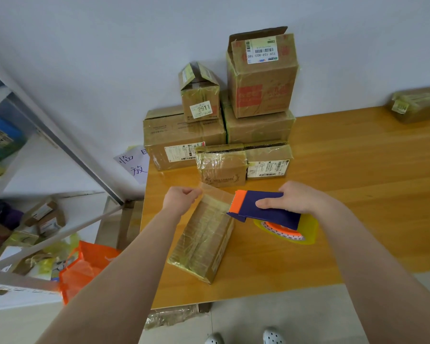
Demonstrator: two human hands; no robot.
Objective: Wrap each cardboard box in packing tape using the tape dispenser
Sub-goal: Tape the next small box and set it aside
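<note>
Left hand [181, 197]: pinches tape end [210, 192] above box [204, 237]
Right hand [293, 198]: grips tape dispenser [266, 209]
Box: lies on table [358, 182]

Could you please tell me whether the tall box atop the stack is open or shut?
Open: the tall box has its top flaps standing up rather than folded flat.

I see a plain pale grey-blue wall [109, 45] across the top half of the frame, evenly lit. A glossy orange-brown wooden bench [358, 182] runs from the centre to the right edge, set against the wall. A white metal shelving rack [67, 142] stands at the left, with a handwritten paper note [134, 165] on the wall beside it. Pale grey floor [308, 314] shows at the bottom, and an orange bag [85, 271] sits at lower left.
</note>
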